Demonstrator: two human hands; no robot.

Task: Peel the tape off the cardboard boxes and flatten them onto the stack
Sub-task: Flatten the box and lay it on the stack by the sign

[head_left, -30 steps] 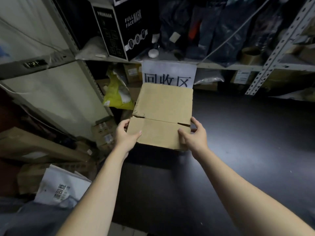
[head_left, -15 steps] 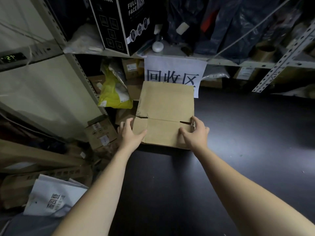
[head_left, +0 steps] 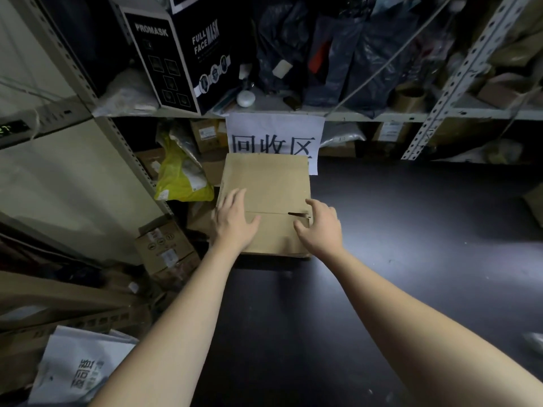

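- Palm down, your left hand [head_left: 235,221] presses flat, fingers straight, on the flattened cardboard box [head_left: 270,183] at its 8 o'clock side.
- Your right hand [head_left: 321,230] rests loose and spread on the 4 o'clock edge, gripping nothing.
- That box lies on the dark table [head_left: 411,230], with a white paper sign [head_left: 273,133] hanging at its 12 o'clock.

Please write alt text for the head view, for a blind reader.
Two bare hands rest on a flattened cardboard box lying on a dark surface, left hand flat, right hand at its right edge. A white paper sign hangs from the shelf behind.
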